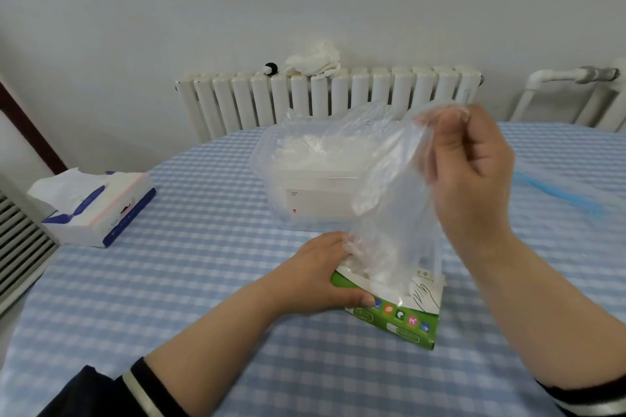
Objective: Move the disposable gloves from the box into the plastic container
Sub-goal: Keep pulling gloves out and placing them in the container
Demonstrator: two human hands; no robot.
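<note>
1. Nearest to us, our left hand (321, 276) lay over the left end of the green glove box (393, 305), fingers curled over its top edge and thumb along its front. We judged this grip was there to pin the light box to the table (203, 281) so it would not lift with the pull.
2. Above the box, our right hand (471, 176) was raised, its grip narrow, fingertips pinching the top of a clear disposable glove (389, 186). The glove hung stretched from that pinch down to the box opening, its lower end not yet free.
3. Just behind the box stood the clear plastic container (311, 189), open-topped, with a pile of gloves (315, 152) already inside. It sat close, likely to keep each carry short.
4. Off to the left lay a tissue pack (98, 206); a blue strip (559, 193) lay to the right.
5. Farthest back, a white radiator (325, 95) carried a crumpled cloth (313, 61).
</note>
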